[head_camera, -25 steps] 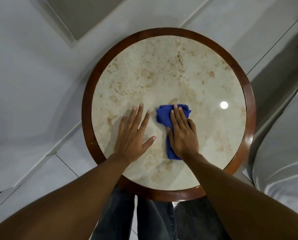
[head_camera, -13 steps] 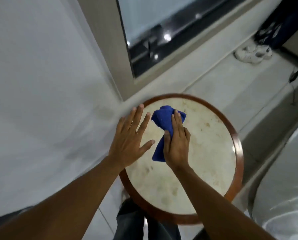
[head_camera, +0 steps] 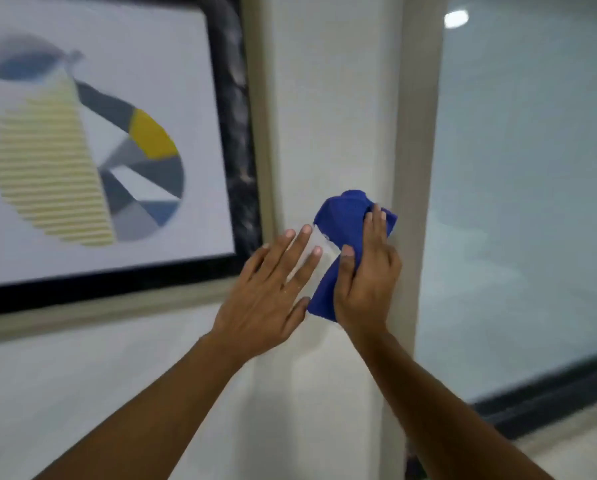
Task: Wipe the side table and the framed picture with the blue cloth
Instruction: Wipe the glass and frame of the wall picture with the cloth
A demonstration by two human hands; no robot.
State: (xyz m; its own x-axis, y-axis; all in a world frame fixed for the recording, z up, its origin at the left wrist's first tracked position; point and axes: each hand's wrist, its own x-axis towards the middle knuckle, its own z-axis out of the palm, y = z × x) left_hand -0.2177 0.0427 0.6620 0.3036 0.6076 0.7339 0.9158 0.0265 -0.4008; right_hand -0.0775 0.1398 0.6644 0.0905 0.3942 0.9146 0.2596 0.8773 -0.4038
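Note:
The framed picture (head_camera: pixel 89 150) hangs on the wall at upper left, with a dark frame and an abstract print in yellow, grey and blue. My right hand (head_camera: pixel 368 271) is raised in front of the pale wall strip, right of the picture, and grips the bunched blue cloth (head_camera: pixel 345 223). My left hand (head_camera: pixel 272 289) is held up beside it with flat, spread fingers, just below the frame's lower right corner, holding nothing. The side table is out of view.
A pale wall column (head_camera: pixel 328 98) stands between the picture and a large frosted glass pane (head_camera: pixel 532 202) on the right. A dark sill (head_camera: pixel 549 396) runs along the pane's bottom. A ceiling light reflection (head_camera: pixel 456 19) shows in the glass.
The view has swung up from the round side table to the wall. Both hands rose off the tabletop, the right one carrying the blue cloth toward the picture's height.

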